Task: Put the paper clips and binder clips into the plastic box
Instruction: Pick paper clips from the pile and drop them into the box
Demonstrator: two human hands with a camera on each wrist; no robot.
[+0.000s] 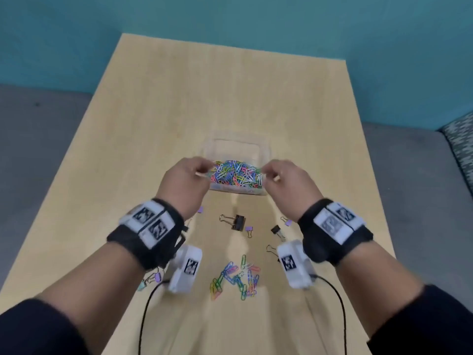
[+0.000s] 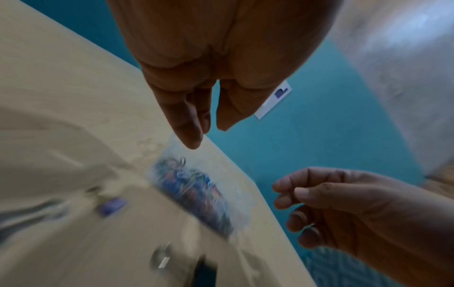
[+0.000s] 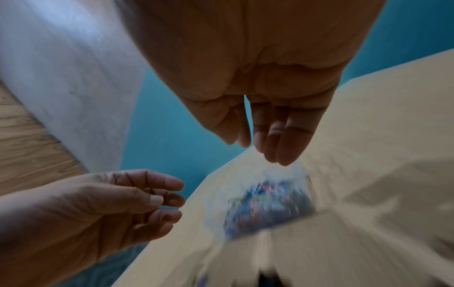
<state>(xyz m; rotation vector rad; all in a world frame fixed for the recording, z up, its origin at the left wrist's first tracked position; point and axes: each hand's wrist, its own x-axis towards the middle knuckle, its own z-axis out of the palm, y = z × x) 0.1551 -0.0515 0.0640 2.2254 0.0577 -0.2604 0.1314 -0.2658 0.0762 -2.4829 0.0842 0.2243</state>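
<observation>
Your plastic box (image 1: 265, 149) stands mid-table on the wooden table (image 1: 158, 111) and already holds a heaped load of coloured paper clips (image 1: 236, 172). Your left hand (image 1: 188, 179) and right hand (image 1: 286, 181) hover above its near corners, fingers loosely curled and apparently holding nothing; the wrist views are blurred, so this is a judgement. Outstanding: a loose pile of paper clips (image 1: 235, 279) near you, a large black binder clip (image 1: 236, 221), a small black one (image 1: 276, 230), and purple ones (image 1: 248, 229). Some clips lie partly hidden under your wrists. I judge the task roughly half done.
</observation>
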